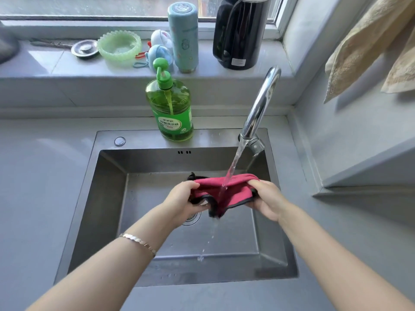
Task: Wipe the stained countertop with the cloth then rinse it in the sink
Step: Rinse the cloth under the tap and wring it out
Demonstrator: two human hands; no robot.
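While water runs from the tap [260, 102] at centre frame, my left hand [182, 199] and right hand [267, 199] each grip the red cloth [226, 191] (black-edged) over the sink [107, 198].

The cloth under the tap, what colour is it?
Red cloth with dark edging, seen in the head view.

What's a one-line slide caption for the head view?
Both hands, left and right, hold a red black-edged cloth under the chrome faucet's running water over the stainless steel sink.
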